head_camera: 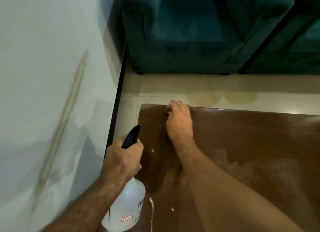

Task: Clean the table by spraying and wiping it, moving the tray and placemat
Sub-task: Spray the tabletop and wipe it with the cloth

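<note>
Brown wood, glossy and streaked with wet patches, forms the table, which stands near a white wall with a strip of pale tiled floor beyond its far edge. The left hand grips the neck of a translucent spray bottle, fingers curled round it below the black trigger head; the bottle is held off the table's left edge, nozzle aimed at the surface, which keeps it ready for another burst without setting it down. The right hand reaches to the far left corner of the table, fingers curled and pressed down on what appears to be a pale cloth, mostly hidden and blurred, so the grip itself cannot be told for certain. The wiping seems to be working at the far edge. White smears lie on the near left part of the wood and likely await wiping. Teal sofa units stand across the floor. Neither tray nor placemat is in view. A tan streak runs down the wall.
</note>
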